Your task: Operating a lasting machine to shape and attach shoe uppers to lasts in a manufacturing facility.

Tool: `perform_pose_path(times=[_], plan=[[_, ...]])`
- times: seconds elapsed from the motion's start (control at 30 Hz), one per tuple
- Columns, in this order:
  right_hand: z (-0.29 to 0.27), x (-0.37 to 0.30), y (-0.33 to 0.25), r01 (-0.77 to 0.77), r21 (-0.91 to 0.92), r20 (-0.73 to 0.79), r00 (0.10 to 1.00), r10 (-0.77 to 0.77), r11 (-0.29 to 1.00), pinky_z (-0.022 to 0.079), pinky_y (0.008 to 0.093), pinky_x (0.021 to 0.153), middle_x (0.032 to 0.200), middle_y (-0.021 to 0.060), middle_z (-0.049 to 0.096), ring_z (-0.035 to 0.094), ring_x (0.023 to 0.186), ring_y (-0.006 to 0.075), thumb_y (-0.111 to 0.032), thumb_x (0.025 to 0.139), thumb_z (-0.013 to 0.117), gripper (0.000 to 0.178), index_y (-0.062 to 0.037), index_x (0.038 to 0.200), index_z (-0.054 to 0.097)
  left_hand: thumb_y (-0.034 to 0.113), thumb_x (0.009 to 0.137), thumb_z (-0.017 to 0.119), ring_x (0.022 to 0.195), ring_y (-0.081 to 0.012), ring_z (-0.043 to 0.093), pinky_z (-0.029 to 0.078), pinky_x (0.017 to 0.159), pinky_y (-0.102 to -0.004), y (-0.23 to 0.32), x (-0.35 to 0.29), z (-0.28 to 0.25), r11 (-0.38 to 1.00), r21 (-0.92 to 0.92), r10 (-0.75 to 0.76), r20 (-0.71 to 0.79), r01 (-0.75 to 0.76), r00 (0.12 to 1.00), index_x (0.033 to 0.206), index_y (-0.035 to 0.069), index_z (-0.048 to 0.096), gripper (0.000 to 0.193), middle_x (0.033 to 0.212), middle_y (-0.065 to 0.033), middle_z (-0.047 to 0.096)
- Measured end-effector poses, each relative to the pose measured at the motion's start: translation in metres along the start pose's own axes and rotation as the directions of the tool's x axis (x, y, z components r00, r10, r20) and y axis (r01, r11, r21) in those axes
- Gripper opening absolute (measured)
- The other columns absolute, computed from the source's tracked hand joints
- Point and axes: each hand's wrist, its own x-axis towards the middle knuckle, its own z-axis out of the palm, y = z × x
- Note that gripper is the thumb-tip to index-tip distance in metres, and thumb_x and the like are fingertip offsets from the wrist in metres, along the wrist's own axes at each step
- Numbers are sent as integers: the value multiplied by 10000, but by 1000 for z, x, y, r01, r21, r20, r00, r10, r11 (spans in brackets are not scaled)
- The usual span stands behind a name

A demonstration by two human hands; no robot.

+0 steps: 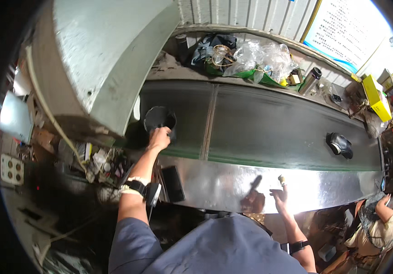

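My left hand [160,138] reaches over the left part of a dark conveyor belt [274,123]. Its fingers are closed on the near edge of a black round bowl-like container [159,116]; the fingertips are partly hidden. My right hand [280,197] hovers at the shiny metal ledge [214,182] with fingers apart and nothing in them. A pale wrap [282,179] covers one of its fingertips, and the hand's shadow falls on the metal beside it. Far to the right, a black shoe-like piece [340,145] lies on the belt.
A flat black phone-like device [172,183] rests at the ledge's left end. A big grey machine housing [109,50] overhangs the belt's left side. Along the back shelf are clear plastic bags [262,57] and a flask [310,81]. Another person [377,226] is at lower right.
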Motion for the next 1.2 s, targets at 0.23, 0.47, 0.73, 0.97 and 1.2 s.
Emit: perform_pose_path(times=[0.23,0.47,0.73,0.97,1.2], plan=[[70,15,-79,-498,646,333,866,374,579,395,704,1089,1529,204,437,422,1420,415,-318,976,716,896,-237,1634,114,299,882,795,1137,-231,698,515,1003,-348,14,65,0,639,-674,404,-115,-370,907,1200,0,731,441,1188,-160,748],[89,41,-108,-562,719,351,802,483,410,301,770,1109,1502,99,475,446,1403,374,-135,879,806,842,-284,1562,336,318,803,843,1472,-443,334,261,1223,-507,-200,155,32,772,-357,-622,-253,526,741,1576,46,319,972,1540,-286,428],[76,38,-98,-616,756,494,759,424,221,355,685,1111,1424,78,563,500,1357,305,-323,951,738,642,-232,1507,431,289,715,902,1290,-418,559,432,1095,-485,-252,161,63,673,-628,-675,-305,391,672,1551,235,393,980,1426,-217,580],[40,4,-77,-516,686,418,857,302,513,323,718,1126,1509,93,490,476,1401,318,-302,984,690,676,-191,1563,357,201,618,874,1429,-451,306,348,1118,-586,-97,42,25,937,-107,-344,-460,334,819,1338,242,595,773,1534,-206,360],[4,-4,-32,-361,800,283,931,229,479,363,653,1128,1510,42,499,468,1400,280,-432,1026,545,593,-259,1564,367,118,566,787,1340,-475,395,377,1112,-567,79,-103,39,810,164,568,-458,-563,683,1022,109,707,463,1471,-231,395]])
